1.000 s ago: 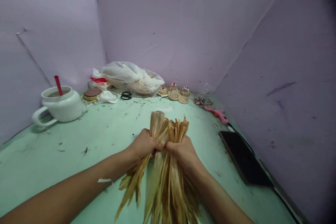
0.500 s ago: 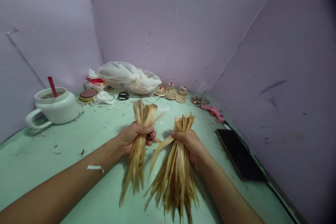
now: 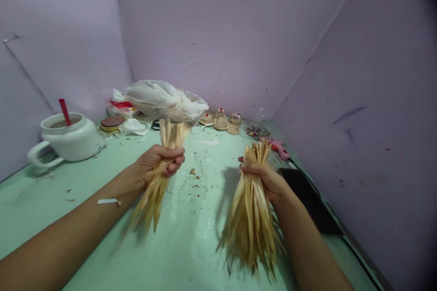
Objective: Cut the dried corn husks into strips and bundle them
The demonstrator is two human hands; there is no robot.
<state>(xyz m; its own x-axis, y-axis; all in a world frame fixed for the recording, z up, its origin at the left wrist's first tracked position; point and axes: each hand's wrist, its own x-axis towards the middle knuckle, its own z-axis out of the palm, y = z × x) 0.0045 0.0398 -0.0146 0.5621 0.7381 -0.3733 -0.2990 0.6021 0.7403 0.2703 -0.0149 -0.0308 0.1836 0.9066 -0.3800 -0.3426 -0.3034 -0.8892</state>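
Observation:
My left hand (image 3: pixel 164 161) is closed round a thin bundle of dried leaf strips (image 3: pixel 153 200), whose flat, wide ends stick up above the fist and whose pointed ends hang toward me. On the right, my right hand (image 3: pixel 264 177) grips a thicker bundle of dried leaf strips (image 3: pixel 251 223) near its top, and its many tan tails fan out downward. The two bundles are well apart. Between them, small brown leaf crumbs (image 3: pixel 193 172) lie on the green tabletop (image 3: pixel 191 254).
At the left stands a white mug (image 3: pixel 77 138) with a red stick in it. Along the back lie a white plastic bag (image 3: pixel 160 97), black scissors (image 3: pixel 155 125), small woven ornaments (image 3: pixel 220 122) and a dish of beads (image 3: pixel 256 131). A pink glue gun (image 3: pixel 278 148) and a black flat slab (image 3: pixel 307 200) are at right.
My hands have moved apart, the left one leftward and the right one rightward, each with its bundle. The strip that stretched out between them no longer shows there.

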